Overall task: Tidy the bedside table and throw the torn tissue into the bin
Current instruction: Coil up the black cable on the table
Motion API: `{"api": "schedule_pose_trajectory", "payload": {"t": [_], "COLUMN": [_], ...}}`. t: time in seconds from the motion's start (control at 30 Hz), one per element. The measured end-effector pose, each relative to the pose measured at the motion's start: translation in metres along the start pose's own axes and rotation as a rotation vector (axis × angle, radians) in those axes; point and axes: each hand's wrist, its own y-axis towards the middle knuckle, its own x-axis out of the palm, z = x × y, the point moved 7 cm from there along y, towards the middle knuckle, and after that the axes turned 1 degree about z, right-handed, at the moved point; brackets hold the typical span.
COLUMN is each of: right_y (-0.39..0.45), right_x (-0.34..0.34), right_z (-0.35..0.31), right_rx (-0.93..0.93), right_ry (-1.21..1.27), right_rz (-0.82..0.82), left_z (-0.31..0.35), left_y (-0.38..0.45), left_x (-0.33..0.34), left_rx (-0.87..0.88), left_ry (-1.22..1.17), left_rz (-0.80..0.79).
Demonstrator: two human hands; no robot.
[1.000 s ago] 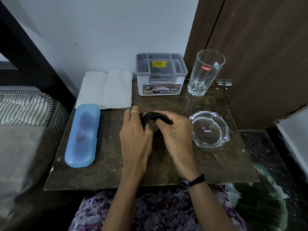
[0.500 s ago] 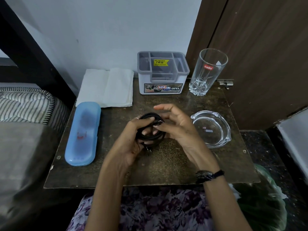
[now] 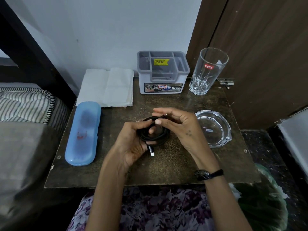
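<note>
A coiled black cable (image 3: pixel 157 136) is held just above the middle of the brown bedside table (image 3: pixel 183 164). My left hand (image 3: pixel 131 144) grips the coil from the left, palm up, with a silver plug end (image 3: pixel 152 153) hanging below it. My right hand (image 3: pixel 180 127) pinches the cable's other end between thumb and fingers above the coil. A folded white tissue (image 3: pixel 108 87) lies flat at the back left of the table. A bin lined with a green bag (image 3: pixel 266 202) stands on the floor at the lower right.
A blue plastic case (image 3: pixel 83 132) lies along the table's left side. A grey organiser box (image 3: pixel 162 72) and a tall glass (image 3: pixel 208 70) stand at the back. A glass ashtray (image 3: pixel 215 129) sits right of my hands. A striped mattress (image 3: pixel 25 104) is at the left.
My hands turned from palms-down over the coil to lifting it. The right hand now pinches one cable end above the coil, and a plug end hangs free below my left hand.
</note>
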Motion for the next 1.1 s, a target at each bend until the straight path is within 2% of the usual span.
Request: {"api": "schedule_pose_trajectory", "payload": {"t": [0.17, 0.23, 0.3, 0.4, 0.53, 0.6, 0.77, 0.93, 1.03, 1.1], "right_y": [-0.001, -0.003, -0.007, -0.011, -0.015, -0.016, -0.012, -0.011, -0.009, -0.007], "right_x": [-0.009, -0.015, -0.018, -0.02, -0.026, -0.025, -0.024, -0.02, -0.012, -0.002], "right_z": [-0.004, -0.008, -0.011, -0.012, -0.014, -0.012, 0.008, 0.007, 0.003, 0.007], "right_rx": [-0.06, -0.087, -0.104, -0.087, -0.069, -0.04, 0.155, 0.11, 0.072, 0.112], "right_ry": [-0.078, -0.14, -0.227, -0.33, -0.185, -0.096, 0.172, -0.036, -0.111, -0.1], "right_rz": [0.118, 0.205, 0.276, 0.358, 0.467, 0.488, 0.485, 0.412, 0.362, 0.275], "left_z": [0.003, 0.002, 0.003, 0.01, 0.019, 0.024, 0.033, 0.035, 0.04, 0.043], "left_y": [0.003, 0.009, 0.012, 0.012, 0.008, 0.003, -0.01, -0.015, -0.019, -0.023], "left_x": [-0.002, -0.004, -0.007, -0.005, 0.001, 0.008, 0.017, 0.017, 0.008, 0.002], "left_rx": [0.061, 0.079, 0.116, 0.229, 0.44, 0.565, 0.771, 0.842, 0.858, 0.872], "left_ry": [0.047, 0.092, 0.241, 0.573, 0.939, 1.037, 0.953, 0.883, 0.828, 0.834], "left_rz": [-0.037, 0.009, 0.079, 0.09, 0.131, 0.168, 0.207, 0.25, 0.388, 0.484]}}
